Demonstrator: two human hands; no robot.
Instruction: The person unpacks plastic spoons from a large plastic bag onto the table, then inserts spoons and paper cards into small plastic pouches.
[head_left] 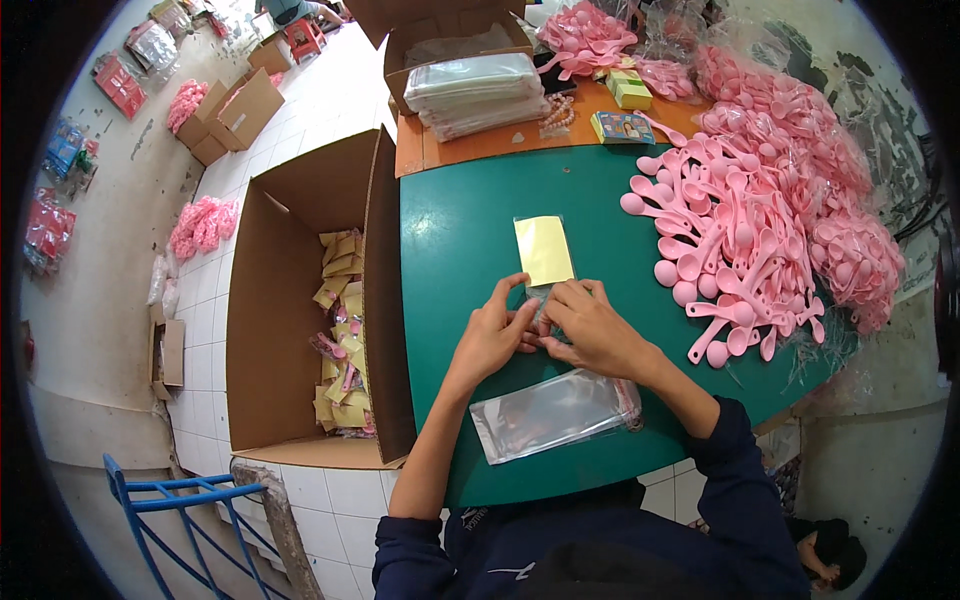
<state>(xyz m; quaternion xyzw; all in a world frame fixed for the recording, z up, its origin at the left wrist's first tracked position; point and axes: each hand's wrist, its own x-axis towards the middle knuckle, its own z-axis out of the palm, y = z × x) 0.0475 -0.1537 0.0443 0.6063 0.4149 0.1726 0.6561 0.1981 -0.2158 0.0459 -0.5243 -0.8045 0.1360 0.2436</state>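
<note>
A small clear plastic bag (537, 293) lies on the green tabletop (462, 240) with a yellow card (545, 250) in its far part. My left hand (497, 328) pinches the near end of this bag, its index finger by the card's lower left corner. From the right, my right hand (592, 325) closes on the same end, its fingers bent close to the left ones. What lies between the fingertips is mostly hidden. Just nearer to me rests a stack of flat clear plastic bags (555, 413).
Loose pink spoons (735, 235) are heaped at the right, beside bagged ones (780, 110). Left of the table stands a tall open carton (300, 200) holding yellow-carded packets (345, 400). Wrapped bag bundles (475, 92) and a small box (622, 127) occupy the far orange surface.
</note>
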